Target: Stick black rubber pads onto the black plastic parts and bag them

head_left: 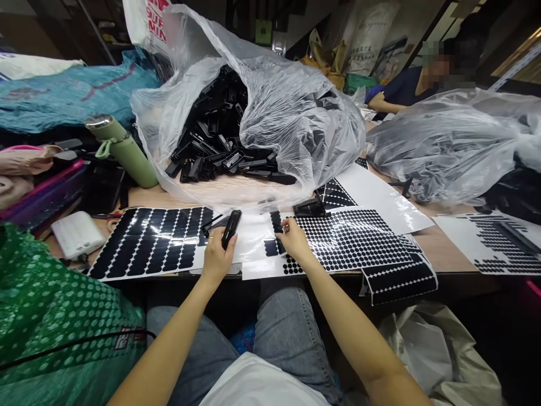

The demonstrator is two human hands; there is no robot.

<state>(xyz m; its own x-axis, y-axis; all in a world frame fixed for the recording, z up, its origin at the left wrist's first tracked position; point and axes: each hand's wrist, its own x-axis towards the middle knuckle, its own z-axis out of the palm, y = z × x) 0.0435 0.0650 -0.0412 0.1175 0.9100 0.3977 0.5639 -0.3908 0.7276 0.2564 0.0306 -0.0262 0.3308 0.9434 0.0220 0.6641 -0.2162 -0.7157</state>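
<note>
My left hand (pixel 218 256) is wrapped round a glossy black elongated plastic part (pixel 231 228), held upright over the sheets. Beneath and left of it lies a sheet of large black stickers (pixel 147 239) in rows. With thumb and forefinger together, my right hand (pixel 296 241) pinches a black sticker (pixel 278 229) at a narrow strip of such stickers. That strip lies on the left side of a white sheet with many small round black stickers (pixel 342 237). Another black part (pixel 310 207) rests just beyond my right hand.
A clear plastic bag (pixel 296 118) spills many black parts (pixel 211 146) at the back. On the left are a green flask (pixel 122 149), a white power bank (pixel 78 235) and a green bag (pixel 54 316). A co-worker (pixel 401 87) sits at the back right behind another bag (pixel 448 141).
</note>
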